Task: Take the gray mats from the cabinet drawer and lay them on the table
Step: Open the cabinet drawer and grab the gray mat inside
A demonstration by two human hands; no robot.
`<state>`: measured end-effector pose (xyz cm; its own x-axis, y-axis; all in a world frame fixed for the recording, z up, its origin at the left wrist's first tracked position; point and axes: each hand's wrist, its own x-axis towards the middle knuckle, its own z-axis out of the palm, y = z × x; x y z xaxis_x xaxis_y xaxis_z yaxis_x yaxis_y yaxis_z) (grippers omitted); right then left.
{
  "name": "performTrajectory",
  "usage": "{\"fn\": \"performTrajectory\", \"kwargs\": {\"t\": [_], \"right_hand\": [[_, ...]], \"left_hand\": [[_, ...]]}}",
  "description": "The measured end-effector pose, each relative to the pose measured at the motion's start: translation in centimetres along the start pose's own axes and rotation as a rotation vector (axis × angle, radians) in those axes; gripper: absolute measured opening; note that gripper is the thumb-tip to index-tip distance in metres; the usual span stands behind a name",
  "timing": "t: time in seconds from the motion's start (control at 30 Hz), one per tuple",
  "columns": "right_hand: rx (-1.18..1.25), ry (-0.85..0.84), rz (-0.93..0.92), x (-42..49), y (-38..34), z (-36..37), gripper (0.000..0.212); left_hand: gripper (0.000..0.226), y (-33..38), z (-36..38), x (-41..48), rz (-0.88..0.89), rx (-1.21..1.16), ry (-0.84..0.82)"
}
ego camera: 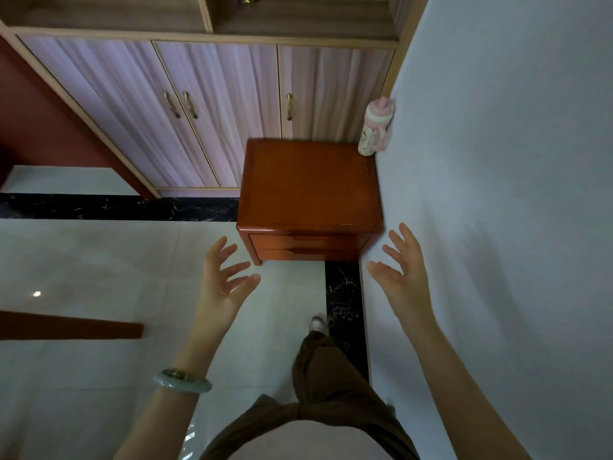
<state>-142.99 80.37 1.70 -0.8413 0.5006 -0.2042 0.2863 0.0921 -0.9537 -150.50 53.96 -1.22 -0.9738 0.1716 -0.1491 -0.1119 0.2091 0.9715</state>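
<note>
A small orange-brown wooden cabinet (310, 184) stands on the floor ahead of me, pushed against a pale surface on the right. Its two front drawers (306, 245) are shut, one above the other. No gray mats show anywhere. My left hand (224, 282) is raised in front of the cabinet's lower left corner, fingers spread, holding nothing. My right hand (403, 278) hovers just right of the drawers, also spread and holding nothing. Neither hand touches the cabinet.
A pink-and-white bottle (374, 127) stands on the cabinet's far right corner. Behind it is a wardrobe with lilac doors (185, 111). A large pale sheet-covered surface (497, 194) fills the right side. A red-brown board edge (69, 325) juts in at the left over glossy tiles.
</note>
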Motion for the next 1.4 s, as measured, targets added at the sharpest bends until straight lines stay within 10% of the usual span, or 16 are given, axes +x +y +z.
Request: {"fn": "performTrajectory", "kwargs": {"t": [0.37, 1.0, 1.4], "right_hand": [[-0.013, -0.095, 0.081, 11.4, 3.0, 0.6, 0.079], [0.001, -0.041, -0.232, 23.6, 36.5, 9.4, 0.073], [-0.08, -0.056, -0.309, 25.0, 45.5, 12.9, 0.069]], "left_hand": [[0.071, -1.6, 5.3, 9.1, -0.045, -0.03, 0.043], [0.079, -38.7, 7.3, 20.9, -0.006, 0.033, -0.057], [0.072, -46.1, 10.5, 23.7, 0.117, 0.031, -0.117]]}}
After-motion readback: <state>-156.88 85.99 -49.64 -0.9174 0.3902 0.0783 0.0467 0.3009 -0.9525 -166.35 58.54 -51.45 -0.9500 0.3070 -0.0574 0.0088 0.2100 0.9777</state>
